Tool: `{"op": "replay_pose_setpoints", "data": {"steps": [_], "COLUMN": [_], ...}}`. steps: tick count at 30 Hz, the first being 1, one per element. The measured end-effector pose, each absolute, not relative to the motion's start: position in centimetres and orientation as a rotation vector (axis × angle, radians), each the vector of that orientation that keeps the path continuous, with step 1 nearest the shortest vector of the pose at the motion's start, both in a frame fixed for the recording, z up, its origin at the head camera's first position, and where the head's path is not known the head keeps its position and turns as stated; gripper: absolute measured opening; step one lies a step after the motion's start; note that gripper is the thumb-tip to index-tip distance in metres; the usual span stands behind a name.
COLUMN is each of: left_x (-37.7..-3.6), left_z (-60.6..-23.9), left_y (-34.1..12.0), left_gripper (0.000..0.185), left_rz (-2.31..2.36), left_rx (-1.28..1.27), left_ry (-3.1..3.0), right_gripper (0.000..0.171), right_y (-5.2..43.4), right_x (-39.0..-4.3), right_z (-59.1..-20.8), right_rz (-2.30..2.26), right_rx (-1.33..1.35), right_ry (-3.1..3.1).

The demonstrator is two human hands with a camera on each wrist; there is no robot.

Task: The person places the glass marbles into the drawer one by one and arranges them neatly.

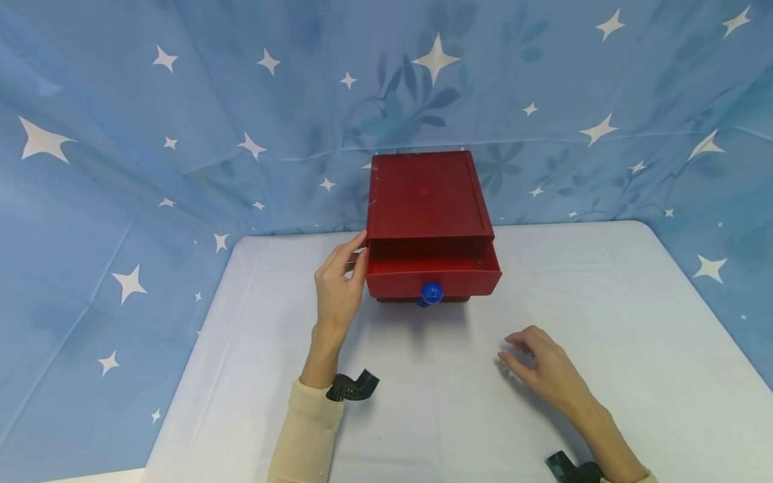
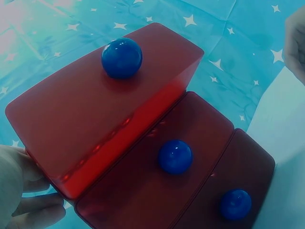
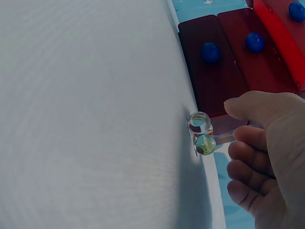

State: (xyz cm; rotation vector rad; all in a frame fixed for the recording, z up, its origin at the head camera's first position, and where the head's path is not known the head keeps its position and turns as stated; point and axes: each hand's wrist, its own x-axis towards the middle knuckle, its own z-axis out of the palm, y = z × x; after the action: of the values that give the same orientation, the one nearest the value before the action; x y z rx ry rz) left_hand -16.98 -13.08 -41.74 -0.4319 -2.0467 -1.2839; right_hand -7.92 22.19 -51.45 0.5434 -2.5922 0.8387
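Staged tabletop, starry backdrop cloth (image 1: pixel 121 168)

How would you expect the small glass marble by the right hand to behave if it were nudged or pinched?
The marble looks round and glossy, so it would likely roll on the table. Its smooth, clear surface may slip between fingertips. It seems tiny beside the right hand, so probably light.

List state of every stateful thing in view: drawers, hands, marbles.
top drawer: pulled partway out, looks empty
middle drawer: closed
bottom drawer: closed
left hand: fingers straight, touching the chest's left side
right hand: loosely curled over the table, holding nothing
glass marbles: two, on the table by the right hand's fingertips, not held
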Motion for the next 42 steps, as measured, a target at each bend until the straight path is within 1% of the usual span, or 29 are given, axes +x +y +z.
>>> {"op": "replay_pose_setpoints", "data": {"steps": [19, 42], "left_x": [-17.39, -17.25], "left_z": [-41.74, -41.70], "left_y": [-13.01, -13.12], "left_gripper": [0.033, 0.034], "left_rz": [-1.275, -1.283], "left_rx": [-0.427, -0.421], "left_ry": [-2.029, -2.040], "right_gripper": [0.033, 0.018], "right_y": [22.18, 22.12], "right_x": [-7.82, -7.53], "right_z": [-51.62, -51.23], "right_rz": [0.770, 0.804], "right_rx": [0.504, 0.448], "right_ry": [-2.741, -2.904]}}
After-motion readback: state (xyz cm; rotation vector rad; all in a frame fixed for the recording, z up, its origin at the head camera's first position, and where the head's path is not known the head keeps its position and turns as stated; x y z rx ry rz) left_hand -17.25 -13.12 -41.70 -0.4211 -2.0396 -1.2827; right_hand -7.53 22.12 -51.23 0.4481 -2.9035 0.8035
